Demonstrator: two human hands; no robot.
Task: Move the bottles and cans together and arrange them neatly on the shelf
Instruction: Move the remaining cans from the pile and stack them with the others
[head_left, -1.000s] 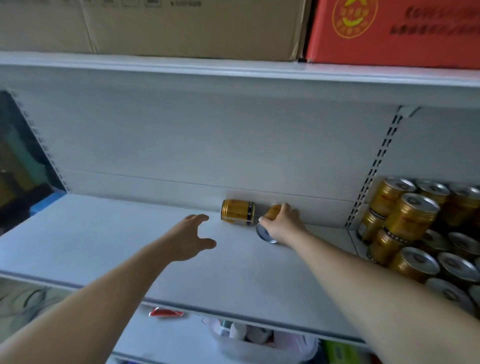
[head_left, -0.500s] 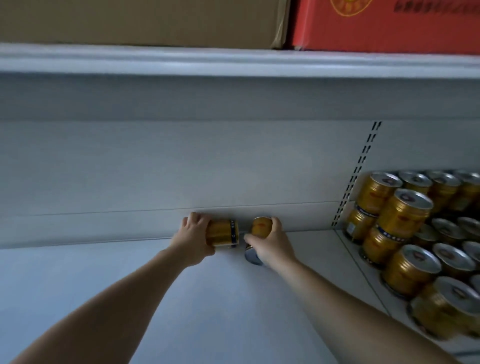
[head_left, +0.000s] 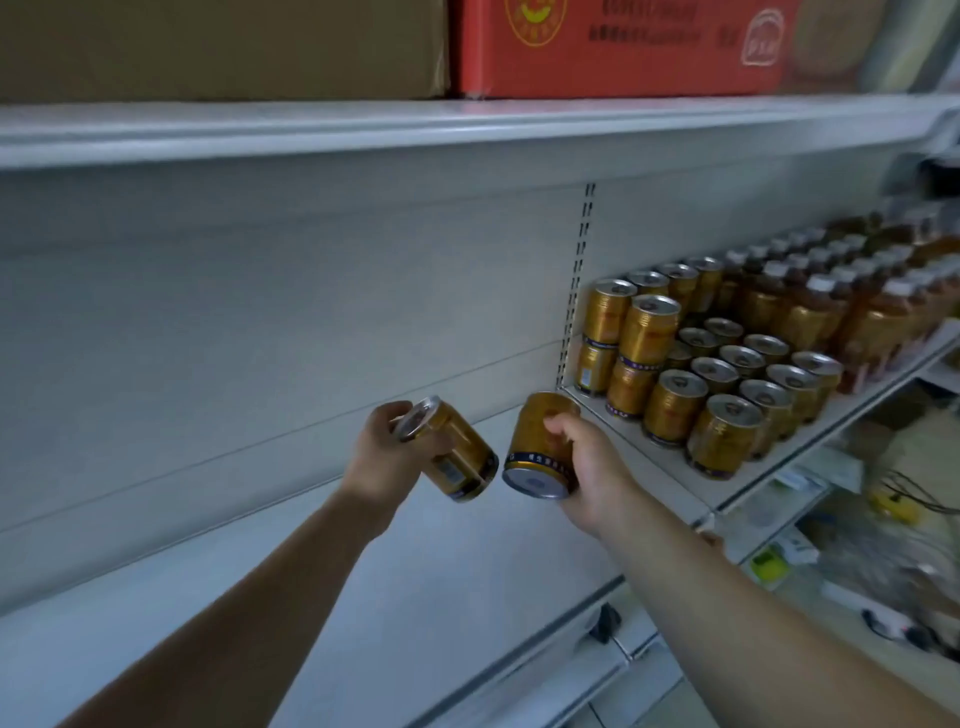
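Holding two items, one per hand, above the pale grey metal shelf board (head_left: 441, 597) of the left bay. Item one: short gold-coloured metal can with a silver lid (head_left: 460, 460), tilted, lid end up and to the left; the left hand (head_left: 384, 457) has its fingers curled round the upper part of the body. Item two: matching gold can with a dark band near its base (head_left: 540, 447), tilted so that its silver base faces the camera; the right hand (head_left: 595, 467) is wrapped round its side, with one digit lying across the gold wall. The lower ends of the two cans sit just beside each other; whether they touch cannot be told. Right bay, past a perforated upright strip (head_left: 576, 280): stock of upright gold cans in rows (head_left: 727, 395), stacked two high at the back left corner, single height toward the front edge. Further right on the same board: amber bottles with white caps (head_left: 831, 296), standing in close rows. Upper grey shelf (head_left: 467, 124), overhead: one brown cardboard box (head_left: 223, 47) to the left, one red printed carton (head_left: 613, 41) just beside it to the right. Below the right bay, mixed goods, too blurred to list.
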